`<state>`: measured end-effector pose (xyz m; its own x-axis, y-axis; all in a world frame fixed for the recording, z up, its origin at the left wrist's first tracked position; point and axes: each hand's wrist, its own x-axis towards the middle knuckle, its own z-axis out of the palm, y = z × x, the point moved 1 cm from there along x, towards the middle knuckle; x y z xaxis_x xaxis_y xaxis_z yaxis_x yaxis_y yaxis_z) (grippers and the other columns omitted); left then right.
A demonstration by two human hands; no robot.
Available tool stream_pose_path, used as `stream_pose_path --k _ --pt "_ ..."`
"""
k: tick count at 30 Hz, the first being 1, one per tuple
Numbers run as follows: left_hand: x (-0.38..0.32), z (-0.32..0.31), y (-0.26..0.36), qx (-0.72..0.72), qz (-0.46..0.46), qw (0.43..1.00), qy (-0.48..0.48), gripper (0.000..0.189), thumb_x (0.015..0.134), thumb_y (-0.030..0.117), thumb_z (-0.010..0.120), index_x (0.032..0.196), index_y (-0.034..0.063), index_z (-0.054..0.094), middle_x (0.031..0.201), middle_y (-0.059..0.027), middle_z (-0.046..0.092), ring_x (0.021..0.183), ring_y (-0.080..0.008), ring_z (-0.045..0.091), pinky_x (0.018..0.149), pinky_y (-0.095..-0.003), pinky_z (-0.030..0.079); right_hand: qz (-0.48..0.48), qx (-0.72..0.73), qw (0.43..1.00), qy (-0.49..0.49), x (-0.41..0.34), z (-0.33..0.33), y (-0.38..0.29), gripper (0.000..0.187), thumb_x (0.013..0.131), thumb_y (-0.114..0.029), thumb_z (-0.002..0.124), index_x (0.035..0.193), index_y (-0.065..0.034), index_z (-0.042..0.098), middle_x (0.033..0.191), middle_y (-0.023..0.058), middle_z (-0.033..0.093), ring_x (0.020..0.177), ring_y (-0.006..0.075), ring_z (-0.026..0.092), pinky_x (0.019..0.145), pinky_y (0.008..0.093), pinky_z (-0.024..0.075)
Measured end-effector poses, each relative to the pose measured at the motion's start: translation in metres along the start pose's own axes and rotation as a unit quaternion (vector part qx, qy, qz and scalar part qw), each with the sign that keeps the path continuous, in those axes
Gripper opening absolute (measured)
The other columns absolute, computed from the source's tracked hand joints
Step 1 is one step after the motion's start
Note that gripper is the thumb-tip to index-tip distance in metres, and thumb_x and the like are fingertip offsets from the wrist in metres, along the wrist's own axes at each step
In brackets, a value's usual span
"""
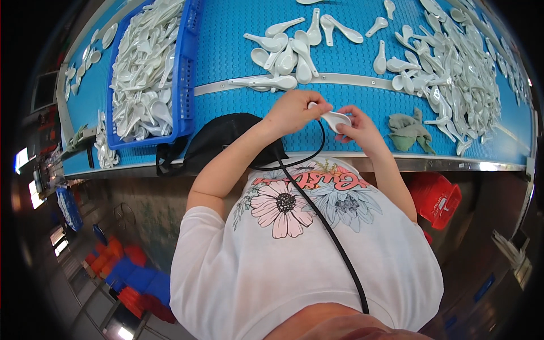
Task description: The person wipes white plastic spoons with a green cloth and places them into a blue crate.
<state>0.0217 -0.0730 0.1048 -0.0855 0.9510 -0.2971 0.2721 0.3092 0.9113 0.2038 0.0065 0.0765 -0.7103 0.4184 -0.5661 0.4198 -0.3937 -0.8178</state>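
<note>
Between my hands is a white ceramic soup spoon (337, 121), held above the blue belt near the table's front edge. My left hand (297, 108) pinches its handle end with thumb and fingers. At the bowl, my right hand (359, 129) grips the rim, with the thumb on the bowl. Beyond my hands, a loose group of similar spoons (286, 59) lies on the belt. A few more spoons (276, 82) rest across the pale divider strip close to my left hand.
A blue plastic crate (185, 76) full of spoons stands at left. A large spoon heap (461, 72) spreads at right, near a grey-green cloth (410, 131). Beside my left forearm lies a black bag (225, 140) with a black cable (324, 131). A red basket (437, 199) sits below the table edge.
</note>
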Motion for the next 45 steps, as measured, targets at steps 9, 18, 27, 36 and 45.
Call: stream_pose_path --k 9,18,27,36,45 --pt "0.028 0.031 0.031 0.114 0.098 0.986 -0.069 0.023 0.081 0.026 0.056 0.086 0.0060 0.064 0.071 -0.0059 0.062 0.062 -0.0139 0.057 0.056 -0.0265 0.043 0.013 0.089 0.980 0.180 -0.110 -0.094 0.054 0.017 0.073 0.003 0.048 0.088 -0.0056 0.049 0.091 0.0105 0.060 0.075 0.0142 0.059 0.068 0.0240 0.0480" --pt "0.032 -0.002 0.010 -0.224 -0.066 0.972 -0.003 0.025 0.084 0.028 0.055 0.091 0.0049 0.062 0.069 -0.0004 0.058 0.060 -0.0053 0.052 0.048 -0.0169 0.037 0.141 -0.552 0.594 0.568 -0.191 -0.178 0.114 0.042 0.078 -0.025 0.062 0.112 -0.0023 0.051 0.114 0.0158 0.052 0.112 0.0240 0.046 0.089 0.0366 0.0391" --pt "0.012 -0.012 0.012 -0.228 -0.035 0.972 0.047 0.024 0.083 0.028 0.058 0.089 0.0044 0.061 0.069 -0.0010 0.057 0.060 -0.0062 0.052 0.049 -0.0164 0.038 -0.078 -0.371 0.849 0.367 -0.025 -0.151 0.073 0.040 0.073 -0.023 0.066 0.107 -0.0054 0.052 0.103 0.0103 0.057 0.090 0.0261 0.055 0.078 0.0347 0.0439" --pt "0.006 0.005 -0.007 -0.216 -0.023 0.972 0.086 0.018 0.083 0.024 0.059 0.082 0.0064 0.058 0.068 0.0011 0.056 0.060 -0.0047 0.052 0.048 -0.0170 0.038 -0.209 0.301 0.930 0.032 0.016 -0.018 -0.001 0.036 0.080 -0.024 0.060 0.110 -0.0056 0.050 0.097 0.0060 0.058 0.080 0.0149 0.057 0.070 0.0250 0.0463" --pt "0.008 -0.011 -0.026 -0.170 -0.014 0.975 0.139 0.017 0.083 0.019 0.058 0.081 0.0023 0.056 0.062 -0.0005 0.054 0.054 -0.0049 0.048 0.047 -0.0185 0.038 -0.109 -0.357 0.911 0.175 0.048 -0.036 -0.007 0.039 0.075 -0.029 0.067 0.099 -0.0003 0.055 0.082 0.0068 0.061 0.073 0.0153 0.058 0.065 0.0246 0.0464"
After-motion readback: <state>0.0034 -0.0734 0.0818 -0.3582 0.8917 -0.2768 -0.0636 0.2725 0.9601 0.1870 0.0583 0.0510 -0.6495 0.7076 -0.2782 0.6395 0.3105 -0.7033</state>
